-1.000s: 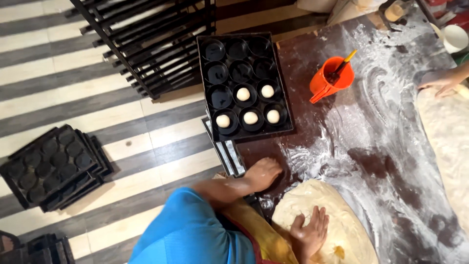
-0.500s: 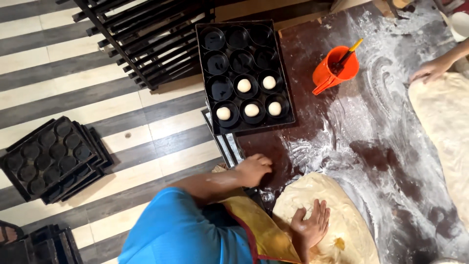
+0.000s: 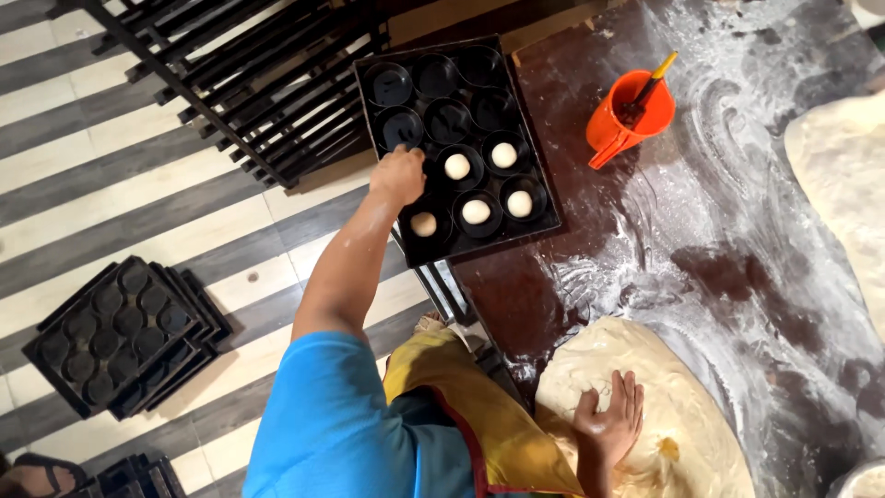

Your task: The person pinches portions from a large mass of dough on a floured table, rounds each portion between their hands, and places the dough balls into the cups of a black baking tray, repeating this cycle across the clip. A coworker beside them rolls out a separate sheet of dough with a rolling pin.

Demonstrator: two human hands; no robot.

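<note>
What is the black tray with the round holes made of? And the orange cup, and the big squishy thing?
The black tray looks like dark coated metal: thin stiff rim, dull sheen in its cups. The orange cup looks like plastic: bright, smooth, slightly glossy. The big squishy thing under the right hand looks like raw dough: pale, soft, matte, floury.

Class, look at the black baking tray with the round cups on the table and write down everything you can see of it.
The black baking tray looks like dark metal, rectangular, with twelve round cups in rows. Five cups hold small pale dough balls; the rest look empty. It lies flat at the floured brown table's edge, slightly skewed, beside an orange jug. The left hand rests over a cup on its near-left side.
</note>
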